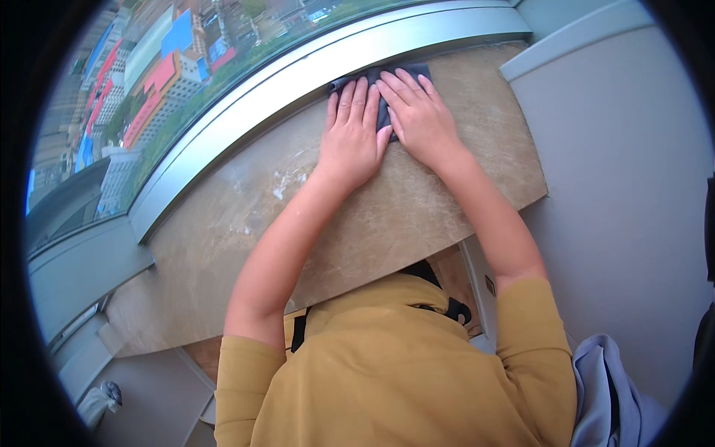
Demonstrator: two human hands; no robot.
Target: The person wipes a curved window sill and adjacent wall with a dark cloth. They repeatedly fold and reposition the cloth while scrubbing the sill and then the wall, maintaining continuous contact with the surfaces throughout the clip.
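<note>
My left hand (352, 137) lies palm down, its fingers over the left part of a dark grey cloth (384, 114). Flat on the right part of the same cloth rests my right hand (422, 120), with its fingers spread. Both thumbs point inward, and a strip of cloth shows between the hands. The cloth sits on a brown, marble-patterned windowsill (391, 207), against the foot of the metal window frame (313, 72). Its left edge is rolled or folded. Neither hand visibly grips it; the palms hide much of its surface.
White smears (279, 187) mark the sill left of my left forearm. A window pane (223, 67) runs along the far side, with buildings outside. A pale wall panel (603, 139) bounds the right end. Light grey fabric (606, 385) hangs at lower right, and a plastic bag (98, 405) is at lower left.
</note>
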